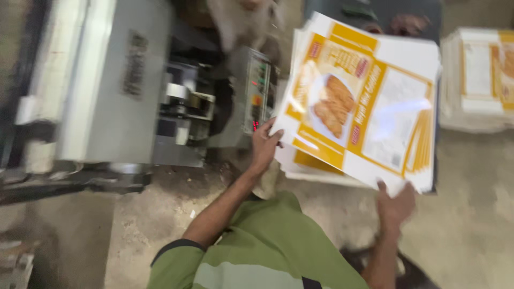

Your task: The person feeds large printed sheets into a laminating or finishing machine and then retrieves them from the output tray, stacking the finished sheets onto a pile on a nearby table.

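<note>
Below me, on a dusty concrete floor (471,214), I hold a thick stack of flat printed carton sheets (364,101), white and yellow with a picture of fried food, lifted and tilted in front of my chest. My left hand (264,147) grips the stack's lower left corner, fingers curled over the top sheet's edge. My right hand (395,205) supports the bottom right edge from beneath, the thumb pressed up onto the top sheet; both hands are closed on the stack, one at each end. The sheets fan slightly at the right edge, where several yellow-striped layers show.

To my left stands a grey metal machine (107,85), its control panel (257,96) with small red and green lights just beside my left hand but not touching it. At far right a second pile of the same cartons (476,80) rests apart from the one I hold. My green sleeves with a pale stripe (257,251) fill the lower middle of the view. Motion blur softens most details.
</note>
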